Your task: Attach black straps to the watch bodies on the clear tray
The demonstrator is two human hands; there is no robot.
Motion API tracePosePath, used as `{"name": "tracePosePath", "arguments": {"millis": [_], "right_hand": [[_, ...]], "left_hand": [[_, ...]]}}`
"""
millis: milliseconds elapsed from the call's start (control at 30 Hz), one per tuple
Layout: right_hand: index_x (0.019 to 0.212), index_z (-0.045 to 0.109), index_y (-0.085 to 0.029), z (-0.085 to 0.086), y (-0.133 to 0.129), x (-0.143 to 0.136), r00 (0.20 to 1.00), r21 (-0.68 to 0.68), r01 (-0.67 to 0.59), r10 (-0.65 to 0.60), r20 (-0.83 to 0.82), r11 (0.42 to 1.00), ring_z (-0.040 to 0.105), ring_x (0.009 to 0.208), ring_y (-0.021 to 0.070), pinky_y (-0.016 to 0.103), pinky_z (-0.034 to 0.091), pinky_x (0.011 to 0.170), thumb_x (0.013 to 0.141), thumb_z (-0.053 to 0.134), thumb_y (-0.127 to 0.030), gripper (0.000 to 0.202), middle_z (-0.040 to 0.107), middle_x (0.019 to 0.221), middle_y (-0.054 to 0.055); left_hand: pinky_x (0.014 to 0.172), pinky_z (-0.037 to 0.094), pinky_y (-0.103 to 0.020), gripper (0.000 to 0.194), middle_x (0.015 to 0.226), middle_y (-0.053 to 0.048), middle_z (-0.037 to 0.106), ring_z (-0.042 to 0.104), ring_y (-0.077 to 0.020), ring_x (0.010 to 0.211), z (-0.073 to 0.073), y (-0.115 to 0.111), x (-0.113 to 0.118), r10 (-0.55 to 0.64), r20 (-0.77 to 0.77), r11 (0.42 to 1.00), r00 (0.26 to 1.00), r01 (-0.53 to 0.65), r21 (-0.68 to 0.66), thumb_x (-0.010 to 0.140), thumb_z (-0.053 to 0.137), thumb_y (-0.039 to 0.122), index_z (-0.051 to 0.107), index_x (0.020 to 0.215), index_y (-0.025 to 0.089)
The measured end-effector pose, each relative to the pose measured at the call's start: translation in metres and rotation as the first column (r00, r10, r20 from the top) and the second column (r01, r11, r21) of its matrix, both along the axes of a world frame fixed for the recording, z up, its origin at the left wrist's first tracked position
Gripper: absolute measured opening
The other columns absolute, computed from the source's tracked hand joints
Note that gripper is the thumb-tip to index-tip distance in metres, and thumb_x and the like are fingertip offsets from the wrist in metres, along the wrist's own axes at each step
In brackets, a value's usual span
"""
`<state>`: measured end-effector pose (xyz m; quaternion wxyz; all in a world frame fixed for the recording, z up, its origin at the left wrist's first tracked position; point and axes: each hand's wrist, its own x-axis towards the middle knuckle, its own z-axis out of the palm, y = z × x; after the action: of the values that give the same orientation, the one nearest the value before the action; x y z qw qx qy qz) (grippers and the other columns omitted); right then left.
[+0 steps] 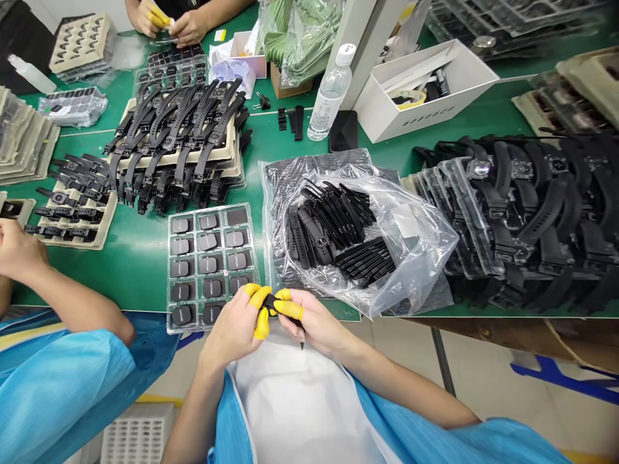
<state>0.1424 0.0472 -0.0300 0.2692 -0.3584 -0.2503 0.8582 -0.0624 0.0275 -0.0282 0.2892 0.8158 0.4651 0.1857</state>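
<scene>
At the table's front edge, my left hand (238, 325) and my right hand (316, 319) meet, both wearing yellow finger cots. Pinched between them is a small black watch case (271, 303). A black watch strap (296, 322) runs under my right fingers, and its end hangs below them. Fingers hide most of the case. Just beyond my left hand lies a clear tray (170, 270) with black square watch cases in its pockets; its top right pocket holds none. Behind my right hand, an opened plastic bag (411, 225) contains many black straps (333, 219).
Trays piled with strapped watches stand at left (178, 129) and right (532, 193). Behind the bag are a water bottle (329, 96), a phone (343, 131) and a white box (430, 109). A co-worker's arm (72, 296) is at left; another person's hands (188, 27) work across the table.
</scene>
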Motion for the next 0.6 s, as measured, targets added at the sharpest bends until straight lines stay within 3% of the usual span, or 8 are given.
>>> {"name": "tracePosePath", "arguments": {"millis": [133,267,367,433,500,567,600], "right_hand": [[0.087,0.054,-0.02,0.001,-0.001,0.0,0.999,0.042,-0.027,0.026,0.023,0.999,0.031,0.036,0.0056,0.02,0.023,0.038,0.092,0.069,-0.053,0.036,0.052,0.047,-0.009],[0.087,0.053,-0.021,0.002,-0.003,0.0,0.999,0.094,-0.048,0.046,0.015,0.994,0.035,0.036,0.0071,0.021,0.024,0.039,0.09,0.07,-0.056,0.04,0.054,0.049,-0.009],[0.091,0.054,-0.021,0.0,-0.003,0.0,1.0,0.101,-0.005,0.005,-0.002,0.995,0.04,0.039,0.0083,0.022,0.028,0.04,0.09,0.068,-0.059,0.041,0.057,0.053,-0.007],[0.096,0.057,-0.02,-0.002,-0.002,-0.001,0.999,0.117,0.042,-0.04,-0.019,0.992,0.044,0.043,0.0093,0.023,0.032,0.044,0.09,0.069,-0.06,0.042,0.061,0.057,-0.006],[0.098,0.058,-0.02,-0.003,-0.002,-0.004,0.998,0.156,0.047,-0.042,-0.035,0.987,0.047,0.047,0.0101,0.024,0.037,0.05,0.089,0.07,-0.061,0.044,0.061,0.059,-0.005],[0.093,0.058,-0.02,-0.004,-0.003,-0.007,0.997,0.141,0.006,0.005,-0.078,0.99,0.046,0.047,0.0101,0.025,0.038,0.051,0.09,0.069,-0.063,0.044,0.057,0.057,-0.006],[0.09,0.056,-0.021,-0.004,-0.004,-0.009,0.993,0.099,-0.023,0.034,-0.116,0.995,0.043,0.045,0.0097,0.025,0.037,0.049,0.09,0.068,-0.063,0.044,0.054,0.055,-0.007]], "left_hand": [[0.105,0.054,-0.051,0.048,0.126,-0.017,0.064,0.059,-0.0333,0.125,0.001,0.0,0.0,0.012,0.004,1.0,1.0,-0.012,-0.019,0.098,0.049,0.022,0.054,0.145,0.019],[0.106,0.053,-0.046,0.048,0.132,-0.016,0.064,0.06,-0.029,0.125,0.004,0.001,-0.003,-0.004,0.199,0.998,0.98,0.018,-0.067,0.104,0.042,0.021,0.048,0.151,0.021],[0.1,0.056,-0.041,0.051,0.133,-0.015,0.064,0.064,-0.0263,0.121,-0.003,-0.001,-0.005,0.086,0.316,0.993,0.945,-0.055,-0.106,0.104,0.049,0.024,0.044,0.154,0.023],[0.09,0.058,-0.035,0.045,0.123,-0.012,0.068,0.069,-0.0227,0.108,-0.011,-0.005,-0.002,0.213,0.404,0.977,0.89,-0.18,-0.117,0.1,0.06,0.025,0.054,0.145,0.025],[0.083,0.058,-0.031,0.028,0.107,-0.007,0.071,0.07,-0.0196,0.096,-0.019,-0.009,0.005,0.324,0.523,0.944,0.788,-0.309,-0.12,0.097,0.068,0.027,0.068,0.124,0.026],[0.083,0.059,-0.033,0.014,0.102,-0.007,0.072,0.071,-0.0204,0.094,-0.024,-0.012,0.014,0.397,0.631,0.909,0.666,-0.379,-0.172,0.094,0.073,0.034,0.073,0.105,0.025],[0.084,0.06,-0.036,0.017,0.103,-0.007,0.073,0.071,-0.0215,0.094,-0.023,-0.013,0.018,0.427,0.67,0.895,0.607,-0.39,-0.218,0.093,0.074,0.039,0.073,0.101,0.024]]}}
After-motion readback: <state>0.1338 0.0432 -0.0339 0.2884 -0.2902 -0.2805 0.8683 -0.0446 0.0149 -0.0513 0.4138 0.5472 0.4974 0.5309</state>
